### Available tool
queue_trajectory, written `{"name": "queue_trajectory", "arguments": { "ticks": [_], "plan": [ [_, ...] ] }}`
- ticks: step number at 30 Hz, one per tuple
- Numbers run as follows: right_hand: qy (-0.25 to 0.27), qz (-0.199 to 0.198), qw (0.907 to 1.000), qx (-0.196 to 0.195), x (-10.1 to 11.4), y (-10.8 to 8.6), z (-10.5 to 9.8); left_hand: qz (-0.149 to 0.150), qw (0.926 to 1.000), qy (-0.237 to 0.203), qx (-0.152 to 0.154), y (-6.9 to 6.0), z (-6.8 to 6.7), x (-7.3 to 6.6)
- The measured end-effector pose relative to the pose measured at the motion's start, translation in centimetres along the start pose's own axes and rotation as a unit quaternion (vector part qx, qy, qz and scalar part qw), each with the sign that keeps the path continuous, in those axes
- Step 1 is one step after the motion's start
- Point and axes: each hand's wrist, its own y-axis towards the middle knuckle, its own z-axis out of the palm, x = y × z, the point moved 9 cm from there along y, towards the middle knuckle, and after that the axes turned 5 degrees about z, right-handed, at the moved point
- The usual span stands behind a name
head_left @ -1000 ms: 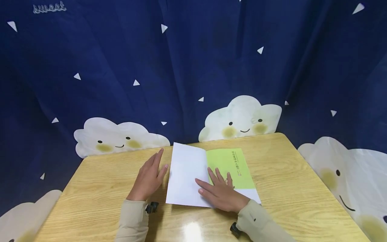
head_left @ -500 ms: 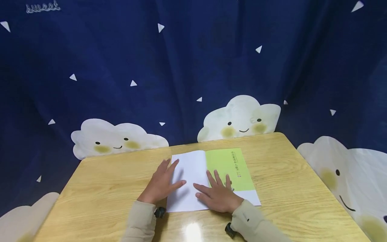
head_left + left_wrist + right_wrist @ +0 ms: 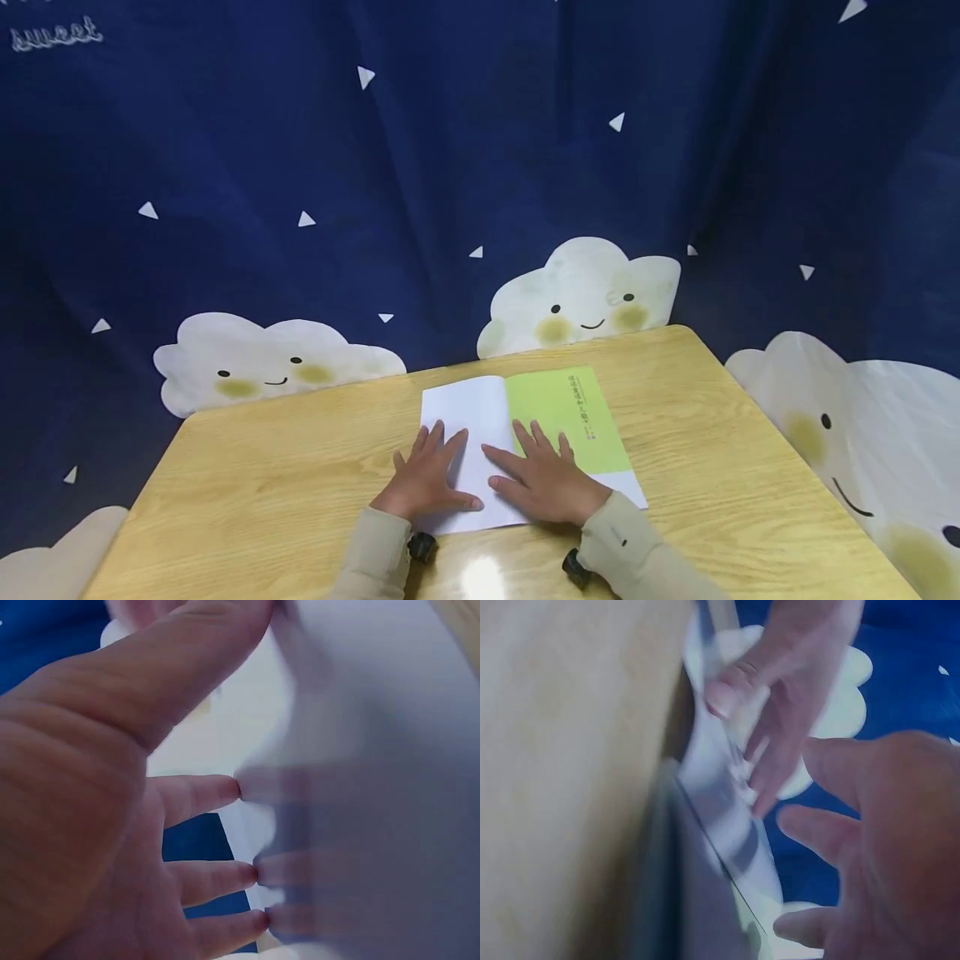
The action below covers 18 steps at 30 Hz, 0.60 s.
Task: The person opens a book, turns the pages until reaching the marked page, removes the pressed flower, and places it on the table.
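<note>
An open book lies on the wooden table in the head view, its left page (image 3: 468, 408) white and its right page (image 3: 551, 396) green with a column of characters and a white lower strip. My left hand (image 3: 423, 483) rests on the white page, fingers spread and thumb pointing inward. In the left wrist view its fingertips (image 3: 229, 787) touch the page surface. Across the fold and the lower green page lies my right hand (image 3: 553, 485), fingers spread, covering part of the print. The right wrist view shows the right hand's fingers (image 3: 817, 829) extended near the paper.
The wooden table (image 3: 720, 467) extends to both sides of the book. Behind it hangs a dark blue curtain (image 3: 450, 150) with white triangles and smiling clouds. A black wrist-worn device (image 3: 422, 547) sits under the left sleeve, another device (image 3: 576, 568) under the right.
My left hand has moved right and down from beside the book onto the white page. That page, raised earlier, now lies flatter. The right hand has stayed near the fold.
</note>
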Motion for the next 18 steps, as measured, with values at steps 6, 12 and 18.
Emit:
{"name": "queue_trajectory", "arguments": {
  "ticks": [6,12,18],
  "plan": [
    [0.033,0.059,0.997,-0.039,-3.8,0.2,-3.6,-0.004,1.0,0.001,-0.008,0.5,-0.2,-0.3],
    [0.063,0.11,0.9913,-0.035,-8.0,-0.7,-5.8,-0.013,0.9998,0.011,-0.008,0.1,0.1,-0.3],
    [0.091,0.128,0.9873,-0.022,-10.3,-1.6,-6.5,-0.012,0.9997,0.016,-0.015,0.0,0.4,-0.5]
  ]
}}
